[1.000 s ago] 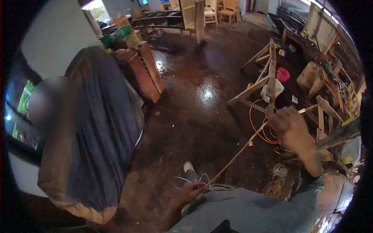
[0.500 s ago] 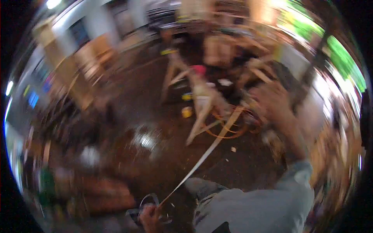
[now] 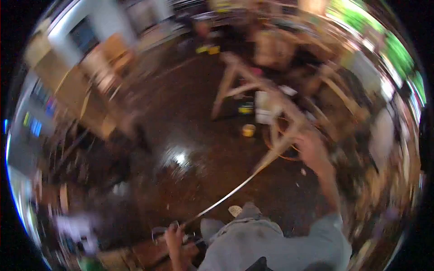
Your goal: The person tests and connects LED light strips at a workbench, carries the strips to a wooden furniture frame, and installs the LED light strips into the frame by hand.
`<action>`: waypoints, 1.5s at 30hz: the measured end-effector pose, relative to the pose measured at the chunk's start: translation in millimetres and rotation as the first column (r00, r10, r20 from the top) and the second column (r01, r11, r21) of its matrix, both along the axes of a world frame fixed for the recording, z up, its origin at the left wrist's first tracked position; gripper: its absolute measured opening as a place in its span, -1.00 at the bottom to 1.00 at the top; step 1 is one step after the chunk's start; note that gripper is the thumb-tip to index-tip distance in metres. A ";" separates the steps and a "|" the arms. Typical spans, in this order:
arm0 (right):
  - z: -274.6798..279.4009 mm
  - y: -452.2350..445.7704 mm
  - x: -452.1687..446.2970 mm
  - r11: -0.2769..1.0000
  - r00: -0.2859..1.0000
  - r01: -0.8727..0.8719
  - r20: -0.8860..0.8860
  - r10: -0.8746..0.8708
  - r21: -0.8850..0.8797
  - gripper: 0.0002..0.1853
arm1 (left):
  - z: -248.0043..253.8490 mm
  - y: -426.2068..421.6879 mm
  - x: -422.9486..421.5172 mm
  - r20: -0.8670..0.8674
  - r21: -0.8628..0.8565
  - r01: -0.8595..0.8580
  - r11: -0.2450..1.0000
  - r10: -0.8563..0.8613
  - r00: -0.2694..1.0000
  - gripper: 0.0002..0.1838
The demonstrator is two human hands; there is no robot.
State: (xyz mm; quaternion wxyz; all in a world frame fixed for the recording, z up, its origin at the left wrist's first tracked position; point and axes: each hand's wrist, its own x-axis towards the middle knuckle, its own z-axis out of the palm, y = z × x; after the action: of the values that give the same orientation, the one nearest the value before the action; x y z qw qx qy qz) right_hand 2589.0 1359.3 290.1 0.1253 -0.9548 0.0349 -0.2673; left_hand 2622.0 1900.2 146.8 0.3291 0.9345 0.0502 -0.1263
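A long, narrow pale strip (image 3: 235,192) runs slantwise between my hands, bowed slightly and yellowish toward its upper end. My left hand (image 3: 173,237), low in the view, is closed on the lower end. Thin light loops show around those fingers, too blurred to identify. My right hand (image 3: 312,144) is stretched out at upper right, where the strip's other end reaches it. It looks closed on that end, though motion smears its fingers. Beside that hand stands a wooden sawhorse (image 3: 275,95), and behind it hangs an orange cord or hose (image 3: 289,158).
Under the sawhorse are a white container (image 3: 264,108) and a small yellow item (image 3: 248,130). Tall boards or cartons (image 3: 68,86) lean at left. Wooden pieces crowd the right side. The dark floor (image 3: 181,117) reflects light. Another person (image 3: 203,29) appears blurred at the back.
The whole view has swung, so the sawhorse sits farther right. My right hand is lower in the picture, and the strip now bows where it was straighter. Both hands remain at its ends.
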 end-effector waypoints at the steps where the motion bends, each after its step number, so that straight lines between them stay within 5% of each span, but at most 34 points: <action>1: 39.1 35.7 18.2 0.985 0.997 -0.041 -0.059 0.052 0.168 -0.80 | -22.1 32.4 20.6 0.066 0.149 0.082 0.985 -0.093 0.993 -0.66; 2: 40.8 53.1 34.1 0.998 0.997 -0.055 0.053 0.053 0.038 -0.85 | 12.2 26.2 39.0 0.156 0.080 0.032 0.996 -0.044 0.987 -0.65; 3: 40.7 70.1 45.8 0.993 0.999 -0.023 0.032 0.020 0.118 -0.85 | -17.2 51.3 61.5 0.236 0.042 0.055 0.998 -0.063 0.970 -0.66; 4: 40.6 86.1 58.2 0.981 1.000 0.011 0.011 -0.013 0.195 -0.84 | -14.1 63.7 90.2 0.077 -0.067 0.045 0.997 -0.040 0.996 -0.74; 6: 37.7 108.0 96.2 0.993 0.965 0.097 0.237 -0.110 0.067 -0.86 | -45.5 87.2 148.0 0.198 -0.194 -0.046 0.980 0.085 0.977 -0.75; 8: 23.0 122.8 132.2 0.975 0.939 -0.106 0.344 0.033 0.196 -0.87 | -56.7 127.1 217.8 0.311 -0.207 -0.151 0.967 0.212 0.926 -0.73; 10: 38.8 193.8 194.0 0.973 0.939 -0.123 0.341 0.051 0.193 -0.87 | -43.5 168.7 291.6 0.362 -0.316 -0.280 0.906 0.388 0.847 -0.74; 12: 62.9 214.2 235.8 0.954 0.928 -0.142 0.371 0.036 0.264 -0.87 | -25.9 191.9 337.9 0.495 -0.330 -0.283 0.901 0.420 0.761 -0.78; 16: 114.6 291.1 346.6 0.855 0.892 -0.310 0.439 0.109 0.416 -0.84 | 28.8 325.2 422.2 0.476 -0.494 -0.264 0.828 0.513 0.715 -0.84; 20: 143.1 356.9 444.6 0.617 0.833 -0.517 0.513 0.205 0.593 -0.79 | 65.4 423.1 444.9 0.468 -0.430 -0.155 0.889 0.367 0.804 -0.89; 26: 122.7 485.9 607.8 0.058 0.713 -0.665 0.609 0.347 0.745 -0.71 | 25.0 535.3 482.5 0.245 -0.308 -0.114 0.944 0.194 0.950 -0.89; 29: 76.6 557.3 695.7 -0.199 0.670 -0.596 0.619 0.410 0.778 -0.66 | 22.3 579.3 514.0 0.073 -0.266 -0.159 0.951 0.184 0.980 -0.87; 31: 32.1 608.5 761.8 -0.167 0.710 -0.535 0.547 0.444 0.828 -0.70 | 18.6 612.8 546.8 -0.028 -0.221 -0.260 0.940 0.261 0.965 -0.84; 33: 9.6 697.2 808.0 -0.147 0.836 -0.448 0.472 0.280 0.882 -0.84 | 28.3 645.7 579.0 0.001 -0.221 -0.228 0.948 0.234 0.972 -0.86; 34: 27.1 797.9 836.1 -0.414 0.674 -0.381 0.555 0.488 0.827 -0.87 | 35.8 661.7 593.1 0.042 -0.241 -0.217 0.946 0.233 0.971 -0.88; 36: 22.7 881.1 877.6 -0.536 0.546 -0.183 0.538 0.642 0.824 -0.89 | 59.9 691.5 618.6 0.010 -0.188 -0.233 0.954 0.239 0.971 -0.88; 38: 13.3 956.9 895.9 -0.346 0.661 -0.101 0.323 0.677 0.933 -0.91 | 79.1 719.7 650.7 0.124 -0.193 -0.242 0.951 0.269 0.955 -0.86; 40: -4.3 1021.8 904.9 0.172 0.615 -0.283 0.041 0.788 0.943 -0.77 | 87.0 746.9 683.2 0.147 -0.210 -0.255 0.944 0.289 0.946 -0.87; 42: -39.6 1076.3 917.2 0.223 0.510 -0.303 -0.040 0.859 0.927 -0.63 | 86.4 775.9 725.2 0.172 -0.420 -0.237 0.876 0.333 0.927 -0.85; 44: -71.3 1115.6 924.8 0.246 0.392 -0.185 -0.158 0.906 0.951 -0.54 | 79.2 806.8 777.2 0.235 -0.339 -0.143 0.930 0.231 0.944 -0.83; 45: -65.7 1132.3 929.4 0.365 0.310 -0.267 -0.279 0.909 0.892 -0.48 | 77.0 820.4 804.3 0.311 -0.363 0.015 0.932 0.107 0.944 -0.81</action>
State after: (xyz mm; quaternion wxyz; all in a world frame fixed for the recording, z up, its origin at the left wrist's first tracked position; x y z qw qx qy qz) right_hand 3518.4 2491.7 224.4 0.5514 -0.7584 -0.2140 0.2739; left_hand 3426.3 2720.6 223.8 0.5016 0.8645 -0.0067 0.0305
